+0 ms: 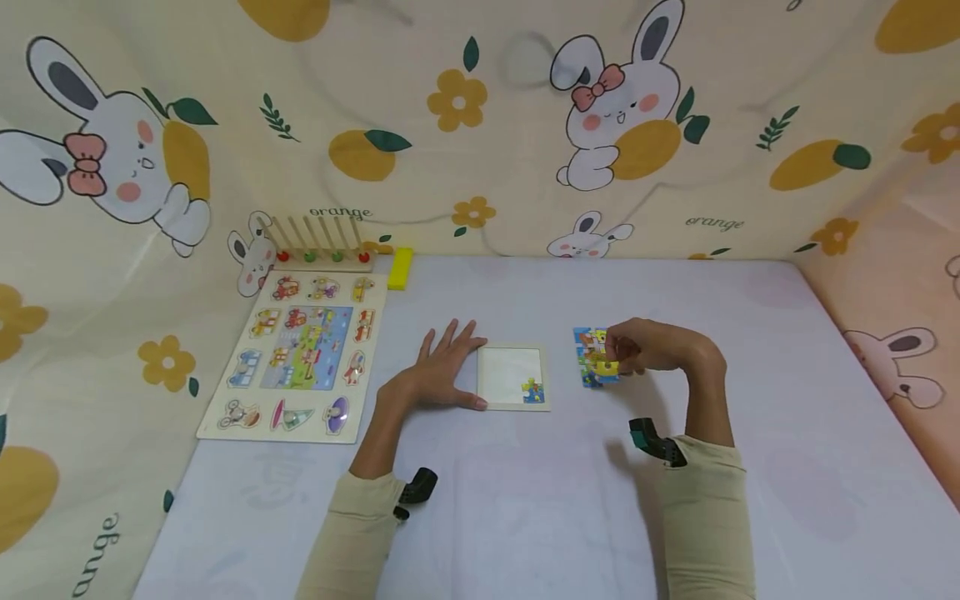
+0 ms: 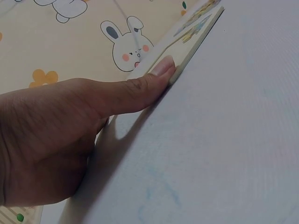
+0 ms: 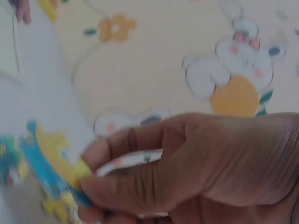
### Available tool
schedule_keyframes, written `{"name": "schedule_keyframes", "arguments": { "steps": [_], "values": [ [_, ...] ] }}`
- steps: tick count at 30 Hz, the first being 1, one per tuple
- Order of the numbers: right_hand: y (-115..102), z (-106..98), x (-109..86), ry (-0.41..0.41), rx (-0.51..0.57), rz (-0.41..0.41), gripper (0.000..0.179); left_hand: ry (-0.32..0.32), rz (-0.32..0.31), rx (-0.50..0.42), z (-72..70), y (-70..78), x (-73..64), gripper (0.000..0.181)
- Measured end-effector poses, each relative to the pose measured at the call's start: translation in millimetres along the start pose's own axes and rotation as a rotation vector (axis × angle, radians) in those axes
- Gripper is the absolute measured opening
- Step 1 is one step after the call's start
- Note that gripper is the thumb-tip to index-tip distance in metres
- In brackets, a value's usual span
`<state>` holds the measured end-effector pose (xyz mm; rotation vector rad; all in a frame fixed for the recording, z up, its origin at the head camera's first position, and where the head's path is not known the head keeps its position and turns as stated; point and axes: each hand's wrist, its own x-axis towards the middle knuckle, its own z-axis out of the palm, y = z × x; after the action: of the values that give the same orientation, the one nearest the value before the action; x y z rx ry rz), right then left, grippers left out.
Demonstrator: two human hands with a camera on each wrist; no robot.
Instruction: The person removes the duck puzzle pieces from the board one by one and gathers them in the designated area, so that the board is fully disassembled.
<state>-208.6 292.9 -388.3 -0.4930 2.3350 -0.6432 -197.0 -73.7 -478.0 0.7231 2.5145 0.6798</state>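
Note:
A small white puzzle tray point(image 1: 508, 367) lies flat on the table, with a blue-and-yellow jigsaw piece point(image 1: 533, 390) in its lower right corner. My left hand point(image 1: 433, 373) spreads its fingers at the tray's left side. Its thumb point(image 2: 156, 81) presses on the tray's edge in the left wrist view. To the right of the tray, my right hand point(image 1: 654, 343) pinches a yellow-and-blue jigsaw piece point(image 3: 58, 156) between thumb and fingers. That hand is over the right side of a group of colourful jigsaw pieces point(image 1: 588, 354), partly covering them.
On the left lies a large picture puzzle board point(image 1: 217, 425) with vehicle and toy shapes. Behind it stands a wooden peg rack point(image 1: 322, 265) with red and green beads, next to a yellow block point(image 1: 401, 268). Rabbit-patterned cloth point(image 1: 495, 175) hangs along the table's back.

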Motion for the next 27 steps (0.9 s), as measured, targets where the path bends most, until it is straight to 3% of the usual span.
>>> {"name": "schedule_keyframes", "arguments": {
  "steps": [4,7,18,27],
  "values": [
    [14.1,0.4,-0.7,-0.018,0.003,0.135,0.014,0.004,0.001,-0.002,-0.7,-0.6,-1.4,0.108],
    [18.3,0.9,2.1,-0.028,0.005,0.179,0.014,0.008,0.0,-0.002,-0.7,-0.9,-1.8,0.108],
    [19.4,3.4,6.5,-0.045,0.022,0.214,0.015,0.011,0.002,-0.01,1.1,0.2,0.3,0.108],
    [25.5,1.7,5.6,0.024,-0.062,0.217,0.016,0.004,-0.002,0.007,0.8,-0.4,0.9,0.108]
  ]
}}
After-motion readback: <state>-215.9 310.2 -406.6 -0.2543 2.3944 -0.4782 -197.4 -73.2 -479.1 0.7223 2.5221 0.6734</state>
